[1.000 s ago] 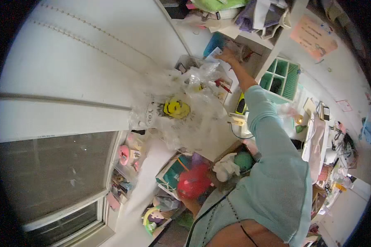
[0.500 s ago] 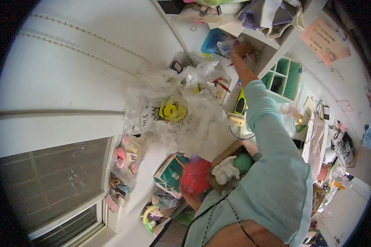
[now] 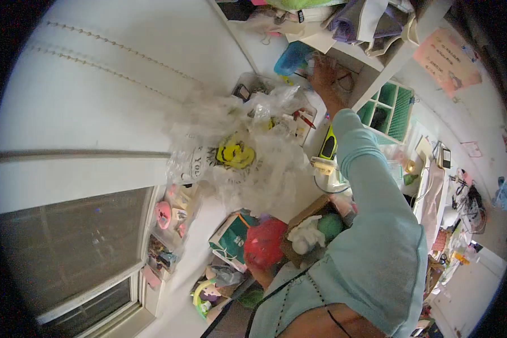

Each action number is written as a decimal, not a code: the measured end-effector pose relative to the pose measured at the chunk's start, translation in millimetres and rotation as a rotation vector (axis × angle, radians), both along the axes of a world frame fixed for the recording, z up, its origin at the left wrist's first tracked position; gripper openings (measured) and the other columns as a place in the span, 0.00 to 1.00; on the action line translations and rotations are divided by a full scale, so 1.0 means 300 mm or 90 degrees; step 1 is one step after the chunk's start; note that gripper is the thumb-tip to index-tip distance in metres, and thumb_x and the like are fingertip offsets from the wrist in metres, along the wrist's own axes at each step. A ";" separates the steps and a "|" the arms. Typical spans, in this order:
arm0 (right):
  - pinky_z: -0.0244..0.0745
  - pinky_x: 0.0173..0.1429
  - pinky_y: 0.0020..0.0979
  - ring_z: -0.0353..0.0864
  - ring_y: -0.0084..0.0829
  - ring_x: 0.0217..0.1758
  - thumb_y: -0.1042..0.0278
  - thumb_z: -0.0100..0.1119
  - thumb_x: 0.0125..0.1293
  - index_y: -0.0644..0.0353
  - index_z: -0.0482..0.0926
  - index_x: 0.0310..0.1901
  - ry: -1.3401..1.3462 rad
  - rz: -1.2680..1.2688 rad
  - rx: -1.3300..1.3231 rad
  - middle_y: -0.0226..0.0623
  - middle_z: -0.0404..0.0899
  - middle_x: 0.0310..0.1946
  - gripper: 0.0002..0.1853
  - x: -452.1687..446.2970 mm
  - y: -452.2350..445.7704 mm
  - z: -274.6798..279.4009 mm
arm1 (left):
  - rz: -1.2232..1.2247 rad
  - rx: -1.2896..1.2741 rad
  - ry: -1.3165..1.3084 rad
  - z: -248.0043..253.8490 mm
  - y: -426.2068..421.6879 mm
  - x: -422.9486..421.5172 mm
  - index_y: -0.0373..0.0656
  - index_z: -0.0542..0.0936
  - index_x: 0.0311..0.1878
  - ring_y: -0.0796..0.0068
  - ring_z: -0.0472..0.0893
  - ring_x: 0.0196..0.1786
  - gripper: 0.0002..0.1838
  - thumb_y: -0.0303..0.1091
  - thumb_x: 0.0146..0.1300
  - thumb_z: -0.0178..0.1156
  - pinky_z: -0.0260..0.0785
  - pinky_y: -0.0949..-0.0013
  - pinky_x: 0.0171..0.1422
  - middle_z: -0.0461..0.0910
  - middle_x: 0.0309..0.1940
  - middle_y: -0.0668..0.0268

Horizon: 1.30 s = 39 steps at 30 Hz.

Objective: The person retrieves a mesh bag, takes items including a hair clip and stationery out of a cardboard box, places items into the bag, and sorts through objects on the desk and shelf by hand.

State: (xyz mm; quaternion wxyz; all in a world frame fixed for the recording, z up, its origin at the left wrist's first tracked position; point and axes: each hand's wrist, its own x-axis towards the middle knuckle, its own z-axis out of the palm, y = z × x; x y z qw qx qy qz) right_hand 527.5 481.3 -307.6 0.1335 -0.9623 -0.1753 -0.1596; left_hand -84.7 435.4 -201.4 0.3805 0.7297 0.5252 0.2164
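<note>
- Right hand: above and to the right of the clear bag in the view, the right hand reaches into the cubby, just beside the blue tray. Its fingers are blurred; I cannot tell whether they hold anything.
- Left hand: below the clear bag, the left hand lies against the lower edge of the red bundle. Its fingers are hidden, so I cannot tell how firm any grip is.
- For the reach, small fingertip movements would suit this tight space best, with the wrist off the cubby's edge.
- A raised forearm would help: the sleeve passes close by the yellow device, right of the clear bag, and could drag it.
- The red bundle looks soft; a spread palm beneath should steady it against the toy box, below and right of the clear bag.
</note>
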 end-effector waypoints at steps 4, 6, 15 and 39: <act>0.43 0.63 0.54 0.55 0.49 0.61 0.68 0.56 0.47 0.46 0.55 0.60 0.068 0.048 0.148 0.46 0.62 0.55 0.35 -0.077 0.003 0.067 | -0.005 0.014 0.002 0.026 -0.007 -0.016 0.33 0.48 0.61 0.58 0.61 0.59 0.43 0.38 0.48 0.63 0.54 0.62 0.62 0.58 0.56 0.51; 0.52 0.59 0.52 0.61 0.50 0.56 0.71 0.54 0.48 0.45 0.56 0.60 -0.023 0.056 0.041 0.46 0.64 0.51 0.34 -0.116 -0.017 0.108 | -0.014 0.019 0.013 0.052 -0.002 -0.020 0.33 0.48 0.61 0.58 0.61 0.59 0.43 0.38 0.47 0.63 0.54 0.62 0.62 0.58 0.56 0.51; 0.72 0.39 0.41 0.73 0.46 0.39 0.72 0.52 0.51 0.48 0.60 0.56 -0.101 0.236 0.053 0.43 0.65 0.44 0.27 -0.490 -0.266 0.498 | 0.022 0.028 -0.148 0.015 0.121 -0.090 0.33 0.51 0.59 0.59 0.65 0.54 0.56 0.38 0.25 0.74 0.56 0.63 0.60 0.61 0.54 0.54; 0.70 0.35 0.37 0.74 0.39 0.32 0.63 0.51 0.50 0.58 0.71 0.42 0.071 0.967 0.148 0.40 0.74 0.34 0.16 -1.921 -0.242 0.602 | -0.242 0.281 -0.034 0.584 -0.076 -0.236 0.40 0.43 0.61 0.55 0.55 0.59 0.66 0.52 0.20 0.74 0.43 0.60 0.64 0.57 0.58 0.52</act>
